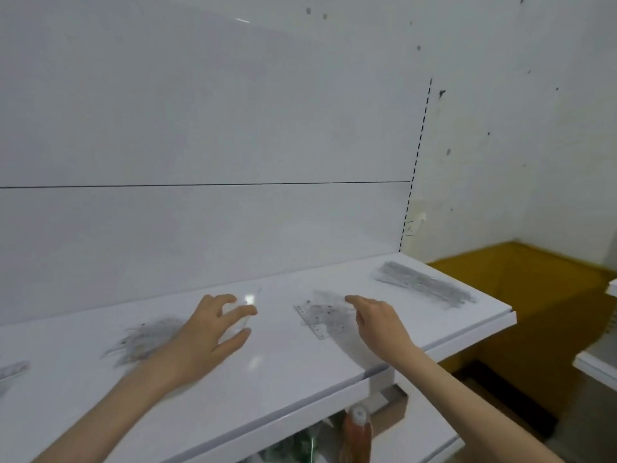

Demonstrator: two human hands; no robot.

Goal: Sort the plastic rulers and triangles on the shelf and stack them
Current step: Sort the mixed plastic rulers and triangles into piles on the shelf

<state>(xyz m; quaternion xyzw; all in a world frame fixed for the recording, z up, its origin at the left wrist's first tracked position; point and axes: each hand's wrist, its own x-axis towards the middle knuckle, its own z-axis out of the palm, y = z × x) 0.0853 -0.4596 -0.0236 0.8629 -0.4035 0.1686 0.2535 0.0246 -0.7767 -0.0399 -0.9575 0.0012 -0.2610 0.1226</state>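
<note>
On the white shelf (300, 372) lie several piles of clear plastic pieces. A stack of straight rulers (424, 284) sits at the far right end. A small pile of triangles (320, 317) lies in the middle, and a blurred heap of mixed pieces (147, 339) lies to the left. One more ruler (13, 369) shows at the left edge. My left hand (207, 335) hovers between the heaps, fingers curled round a small clear plastic piece (245, 307) that glints. My right hand (377, 320) reaches in from the right, its straight forefinger at the edge of the triangle pile.
The shelf's white back panel (200, 128) rises directly behind the piles. The shelf's front edge runs diagonally below my forearms. Under it, a lower shelf holds an orange bottle (359, 429) and green items. A yellow-brown surface (534, 295) and another white shelf (601, 365) lie to the right.
</note>
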